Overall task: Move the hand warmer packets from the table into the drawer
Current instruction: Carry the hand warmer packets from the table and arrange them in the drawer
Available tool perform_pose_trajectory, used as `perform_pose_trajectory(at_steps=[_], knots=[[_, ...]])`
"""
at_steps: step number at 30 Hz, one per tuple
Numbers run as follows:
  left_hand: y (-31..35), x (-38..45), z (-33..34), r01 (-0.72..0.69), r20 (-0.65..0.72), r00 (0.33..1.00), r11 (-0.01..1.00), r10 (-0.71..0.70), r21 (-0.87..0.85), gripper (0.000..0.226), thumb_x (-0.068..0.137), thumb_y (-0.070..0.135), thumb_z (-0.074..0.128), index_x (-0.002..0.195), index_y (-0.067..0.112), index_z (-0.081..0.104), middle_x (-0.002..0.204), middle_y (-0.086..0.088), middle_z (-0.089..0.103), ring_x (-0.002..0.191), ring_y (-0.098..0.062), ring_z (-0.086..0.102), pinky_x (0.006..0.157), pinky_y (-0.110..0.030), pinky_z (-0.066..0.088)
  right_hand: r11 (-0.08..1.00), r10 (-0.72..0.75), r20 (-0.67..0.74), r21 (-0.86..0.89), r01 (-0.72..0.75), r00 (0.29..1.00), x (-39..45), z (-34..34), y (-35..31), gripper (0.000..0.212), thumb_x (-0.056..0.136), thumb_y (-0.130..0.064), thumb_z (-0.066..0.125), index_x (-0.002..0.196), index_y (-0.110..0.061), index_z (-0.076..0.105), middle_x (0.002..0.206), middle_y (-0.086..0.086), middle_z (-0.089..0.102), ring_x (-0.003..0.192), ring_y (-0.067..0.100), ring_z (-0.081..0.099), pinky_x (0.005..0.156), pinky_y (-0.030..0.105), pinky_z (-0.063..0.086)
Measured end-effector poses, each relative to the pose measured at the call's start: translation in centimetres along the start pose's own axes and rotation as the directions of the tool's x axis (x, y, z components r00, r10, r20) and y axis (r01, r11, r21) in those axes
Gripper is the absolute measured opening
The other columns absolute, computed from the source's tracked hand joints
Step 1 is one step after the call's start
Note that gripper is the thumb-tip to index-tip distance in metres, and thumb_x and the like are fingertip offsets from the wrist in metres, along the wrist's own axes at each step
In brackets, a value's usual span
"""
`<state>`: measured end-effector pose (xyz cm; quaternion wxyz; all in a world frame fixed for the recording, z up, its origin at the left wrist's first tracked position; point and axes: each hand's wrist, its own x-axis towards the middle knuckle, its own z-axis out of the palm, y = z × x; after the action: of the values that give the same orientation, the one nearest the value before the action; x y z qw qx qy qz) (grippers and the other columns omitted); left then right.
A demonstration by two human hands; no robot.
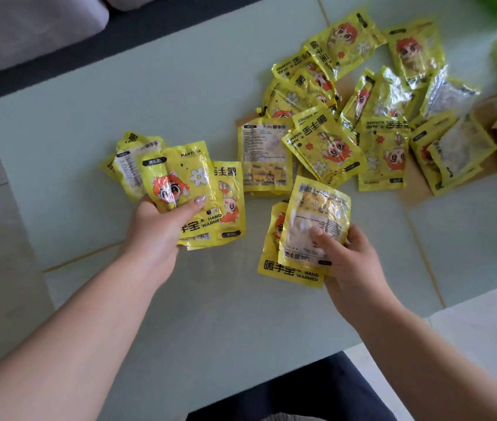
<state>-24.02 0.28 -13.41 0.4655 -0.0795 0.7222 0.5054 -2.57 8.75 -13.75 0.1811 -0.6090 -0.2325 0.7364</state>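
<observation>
Holding packets in both hands, I can see that each one is already full. My left hand (162, 226) has its fingers and thumb curled round a fanned bunch of yellow packets (180, 183), and my right hand (347, 256) pinches two more packets (311, 232), thumb on top. The two hands are apart, with bare surface (89, 117) between them. The big pile of loose packets (362, 126) lies ahead of my hands and off to the right side, spread out in a wide messy band that runs from in front of my right hand out toward the far right edge. Some lie on a brown sheet (417, 183) that looks like cardboard. My right hand is much nearer to this pile; the closest packet, one lying back side up (263, 156), is just ahead of it, between the two hands. My left hand would have to cross over to get there. Most packets lie with their long side pointing away from me or a bit tilted, and many sit on top of each other. I cannot see the drawer anywhere, so I cannot tell which way I must turn to drop these in. I think the job is near its start, since so many packets are not yet picked up. The shiny wrappers look slippery, so a fat bunch could slide apart.
</observation>
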Motion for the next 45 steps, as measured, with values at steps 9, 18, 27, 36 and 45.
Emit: perform_pose_trajectory(at_steps=[9, 18, 27, 36, 45], knots=[[-0.5, -7.2, 4.3, 0.020, 0.327, 0.942, 0.986, -0.073, 0.163, 0.030, 0.077, 0.005, 0.069, 0.104, 0.016, 0.062, 0.093, -0.003, 0.076, 0.081, -0.018, 0.073, 0.057, -0.030, 0.058, 0.954, -0.122, -0.068, 0.268, 0.136, 0.990, -6.0, -4.5, 0.2, 0.022, 0.084, -0.004, 0.060, 0.105, -0.011, 0.059, 0.097, 0.012, 0.073, 0.086, 0.030, 0.072, 0.074, 0.051, 0.058], [-4.3, -12.2, 10.4, -0.014, 0.515, 0.836, 0.929, -0.193, 0.370, 0.043, 0.068, 0.011, 0.072, 0.110, 0.012, 0.062, 0.095, -0.007, 0.076, 0.083, -0.022, 0.073, 0.056, -0.030, 0.057, 0.814, -0.126, -0.285, 0.517, 0.263, 0.950, -11.5, -12.2, 2.7, 0.040, 0.069, -0.015, 0.064, 0.109, -0.011, 0.061, 0.101, 0.015, 0.069, 0.081, 0.030, 0.068, 0.067, 0.047, 0.057], [-11.0, -19.1, 16.5, -0.093, 0.626, 0.698, 0.822, -0.348, 0.561, 0.055, 0.061, 0.012, 0.073, 0.115, 0.006, 0.059, 0.098, -0.011, 0.075, 0.081, -0.025, 0.073, 0.054, -0.029, 0.057, 0.615, -0.074, -0.494, 0.661, 0.430, 0.866, -17.7, -20.9, 8.1, 0.030, 0.075, -0.012, 0.063, 0.105, -0.016, 0.061, 0.102, 0.013, 0.069, 0.089, 0.030, 0.066, 0.082, 0.053, 0.052], [-21.1, -29.5, 20.0, -0.333, 0.694, 0.537, 0.635, -0.480, 0.697, 0.055, 0.062, 0.016, 0.074, 0.114, 0.014, 0.058, 0.101, -0.006, 0.074, 0.088, -0.023, 0.073, 0.064, -0.033, 0.058, 0.374, -0.027, -0.633, 0.712, 0.595, 0.774, -26.9, -29.9, 18.9, 0.029, 0.071, -0.016, 0.064, 0.100, -0.017, 0.060, 0.090, 0.008, 0.073, 0.077, 0.022, 0.069, 0.065, 0.037, 0.058], [-36.3, -42.7, 18.0, -0.542, 0.645, 0.390, 0.403, -0.657, 0.738, 0.053, 0.064, 0.015, 0.073, 0.115, 0.010, 0.059, 0.103, -0.010, 0.073, 0.090, -0.027, 0.072, 0.067, -0.039, 0.059, 0.146, 0.165, -0.760, 0.649, 0.746, 0.629, -38.6, -37.5, 34.3, 0.036, 0.071, -0.018, 0.066, 0.106, -0.016, 0.060, 0.094, 0.009, 0.072, 0.084, 0.024, 0.069, 0.071, 0.043, 0.059]])
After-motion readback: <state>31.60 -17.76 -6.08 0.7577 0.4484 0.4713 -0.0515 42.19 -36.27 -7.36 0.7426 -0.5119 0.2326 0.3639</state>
